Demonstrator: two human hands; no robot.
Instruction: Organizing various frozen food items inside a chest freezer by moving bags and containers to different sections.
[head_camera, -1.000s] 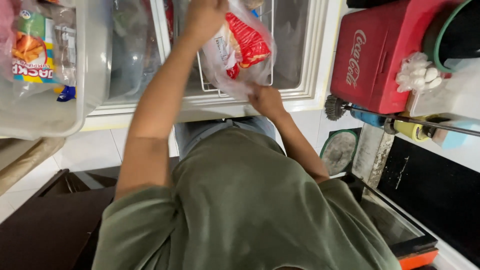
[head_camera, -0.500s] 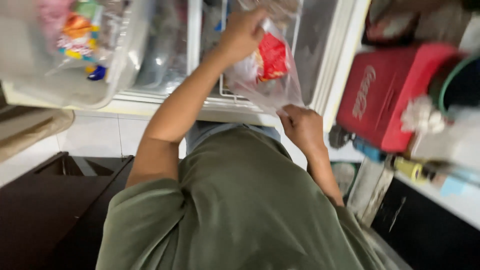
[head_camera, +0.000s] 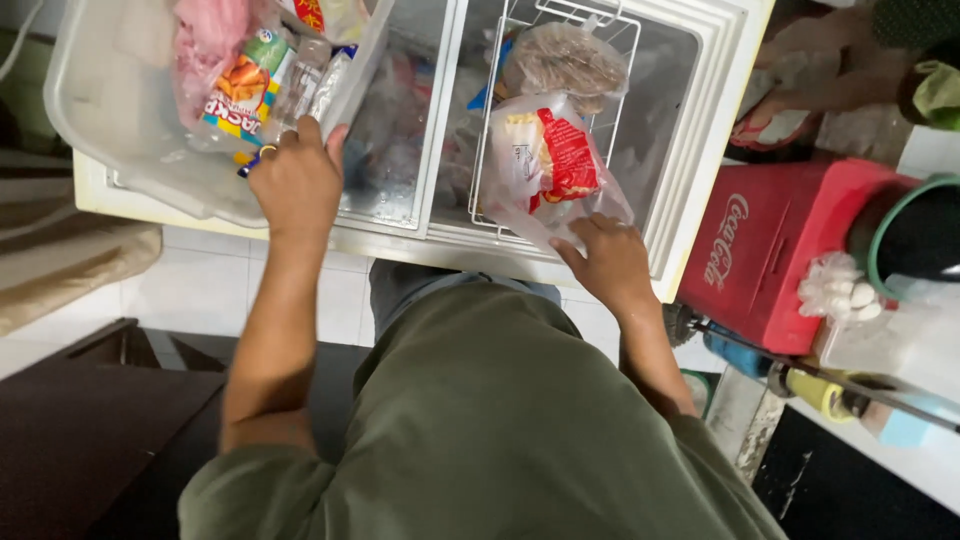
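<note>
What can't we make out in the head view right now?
- Bottom of the clear bag: covered by the right hand, head view.
- Contents of the plastic tub: cut off by the top edge; left hand covers part of its rim.
- Freezer interior under the wire basket: frosted, hidden by packets.
- Person's legs: hidden by the green shirt.

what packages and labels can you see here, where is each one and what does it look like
Clear bag: at the wire basket's front, held by the right hand; red and white label.
Snack pack: in the plastic bin beside the left hand; orange, green, white.
Red cooler: right of the freezer; white lettering.
</note>
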